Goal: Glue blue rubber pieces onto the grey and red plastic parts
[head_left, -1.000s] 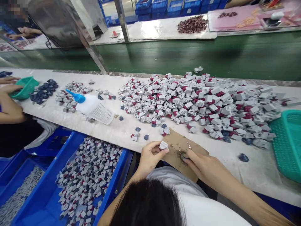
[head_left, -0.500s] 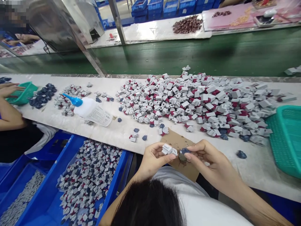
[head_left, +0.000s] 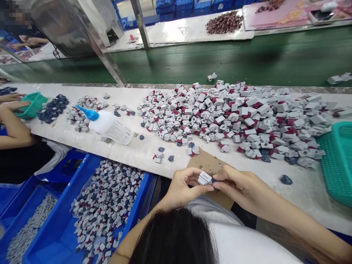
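Left hand (head_left: 187, 189): grip closed on white-grey plastic block (head_left: 205, 178). Right hand (head_left: 242, 185): grip closed on dark blue piece (head_left: 213, 180), touching block end. Brown cardboard sheet (head_left: 209, 163) beneath hands. Blue plastic crate (head_left: 139, 205) at left, filled with grey-blue blocks. Grey-red block pile (head_left: 233, 117) beyond, on white counter (head_left: 129, 154).

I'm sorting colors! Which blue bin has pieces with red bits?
The blue bin by the left hand; the other blue bin holds only small gray pieces.
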`<control>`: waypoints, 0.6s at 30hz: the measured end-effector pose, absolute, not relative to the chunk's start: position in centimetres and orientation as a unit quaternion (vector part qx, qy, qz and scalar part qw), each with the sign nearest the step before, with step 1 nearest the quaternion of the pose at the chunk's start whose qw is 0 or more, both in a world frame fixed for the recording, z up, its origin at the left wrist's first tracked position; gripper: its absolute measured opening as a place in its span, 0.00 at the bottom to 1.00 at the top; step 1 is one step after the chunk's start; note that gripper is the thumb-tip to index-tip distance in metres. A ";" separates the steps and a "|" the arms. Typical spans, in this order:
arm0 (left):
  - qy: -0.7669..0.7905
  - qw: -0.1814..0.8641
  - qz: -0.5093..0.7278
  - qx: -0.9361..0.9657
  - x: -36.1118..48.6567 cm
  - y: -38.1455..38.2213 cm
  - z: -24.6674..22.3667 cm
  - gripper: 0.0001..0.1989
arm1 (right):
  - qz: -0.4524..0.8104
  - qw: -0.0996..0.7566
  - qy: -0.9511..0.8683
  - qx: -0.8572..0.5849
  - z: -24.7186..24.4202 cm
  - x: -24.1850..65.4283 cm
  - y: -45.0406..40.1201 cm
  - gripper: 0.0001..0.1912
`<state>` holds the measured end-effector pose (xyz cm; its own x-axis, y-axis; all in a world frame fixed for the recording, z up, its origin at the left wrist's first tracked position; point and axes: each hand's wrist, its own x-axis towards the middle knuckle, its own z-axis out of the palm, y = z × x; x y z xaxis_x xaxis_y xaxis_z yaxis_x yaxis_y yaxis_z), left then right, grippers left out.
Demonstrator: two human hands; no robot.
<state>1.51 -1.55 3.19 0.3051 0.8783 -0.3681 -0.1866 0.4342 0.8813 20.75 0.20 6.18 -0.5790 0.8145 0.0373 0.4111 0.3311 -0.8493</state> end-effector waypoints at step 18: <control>0.826 0.267 0.374 0.325 -13.5 -7.2 2.2 0.11 | 0.186 0.353 -0.608 -0.686 4.7 29.9 -0.6 0.19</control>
